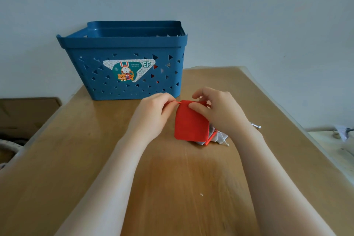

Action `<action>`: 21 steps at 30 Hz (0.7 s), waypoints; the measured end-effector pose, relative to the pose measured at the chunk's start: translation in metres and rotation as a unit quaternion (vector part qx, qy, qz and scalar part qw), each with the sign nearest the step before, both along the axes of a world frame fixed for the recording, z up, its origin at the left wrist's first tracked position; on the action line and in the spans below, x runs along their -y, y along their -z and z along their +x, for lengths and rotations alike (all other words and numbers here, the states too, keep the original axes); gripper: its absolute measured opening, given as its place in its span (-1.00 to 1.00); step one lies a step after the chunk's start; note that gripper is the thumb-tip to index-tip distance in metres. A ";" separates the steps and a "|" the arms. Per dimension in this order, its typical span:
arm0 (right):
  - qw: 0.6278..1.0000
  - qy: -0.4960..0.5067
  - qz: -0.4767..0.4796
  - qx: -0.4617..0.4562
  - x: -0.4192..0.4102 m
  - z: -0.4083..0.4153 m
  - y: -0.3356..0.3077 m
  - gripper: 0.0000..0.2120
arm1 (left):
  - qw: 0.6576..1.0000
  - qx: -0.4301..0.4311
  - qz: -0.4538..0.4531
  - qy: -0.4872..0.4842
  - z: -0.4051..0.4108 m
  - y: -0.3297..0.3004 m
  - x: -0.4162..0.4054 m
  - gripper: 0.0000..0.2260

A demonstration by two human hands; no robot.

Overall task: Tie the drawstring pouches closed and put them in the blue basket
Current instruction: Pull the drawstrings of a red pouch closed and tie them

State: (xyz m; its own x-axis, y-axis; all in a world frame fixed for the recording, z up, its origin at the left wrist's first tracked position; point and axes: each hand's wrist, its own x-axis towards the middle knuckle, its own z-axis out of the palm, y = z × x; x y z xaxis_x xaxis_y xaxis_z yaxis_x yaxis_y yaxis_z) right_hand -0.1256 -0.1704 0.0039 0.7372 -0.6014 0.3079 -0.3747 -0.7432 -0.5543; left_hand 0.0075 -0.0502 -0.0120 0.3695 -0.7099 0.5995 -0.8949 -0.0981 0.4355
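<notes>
Both hands (153,110) (216,109) apparently pinch red pouch (190,122).

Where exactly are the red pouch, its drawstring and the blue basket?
red pouch (190,122), head view, middle of its flat red front.
drawstring (173,103), head view, taut red cord between the left hand and the pouch's top corner.
blue basket (122,43), head view, front rim band.
</notes>
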 end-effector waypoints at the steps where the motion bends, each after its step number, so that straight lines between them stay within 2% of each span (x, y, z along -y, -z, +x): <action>1: 0.999 0.010 -0.012 -0.036 0.001 -0.001 -0.001 -0.77 | 1.000 0.000 0.001 -0.002 0.001 0.000 -0.001 -0.88; 4: 0.990 0.020 -0.036 -0.132 0.003 -0.006 -0.005 -0.74 | 1.000 0.011 0.014 0.004 0.001 -0.001 -0.002 -0.87; 8: 0.968 -0.027 -0.053 -0.242 0.003 -0.015 -0.014 -0.62 | 0.998 0.024 0.061 -0.003 0.001 0.000 -0.003 -0.83; 12: 0.969 -0.039 -0.030 -0.241 0.008 -0.024 -0.017 -0.66 | 0.991 0.006 0.131 -0.038 0.003 -0.001 -0.006 -0.79; 14: 0.973 -0.028 -0.040 -0.227 0.011 -0.025 -0.018 -0.66 | 0.985 -0.062 0.153 -0.047 0.001 -0.004 -0.008 -0.73; 15: 0.978 -0.020 -0.044 -0.201 0.011 -0.025 -0.019 -0.66 | 0.980 -0.134 0.142 -0.042 -0.001 -0.006 -0.010 -0.68; 17: 0.995 -0.004 0.006 -0.100 0.010 -0.028 -0.019 -0.65 | 0.941 -0.334 0.045 -0.025 -0.006 -0.010 -0.010 -0.64; 19: 0.989 0.003 0.138 0.052 0.008 -0.029 -0.019 -0.60 | 0.854 -0.514 -0.078 -0.009 -0.011 -0.012 -0.007 -0.69; 21: 0.939 -0.008 0.287 0.190 0.007 -0.026 -0.019 -0.57 | 0.748 -0.645 -0.153 0.035 -0.017 -0.016 -0.006 -0.82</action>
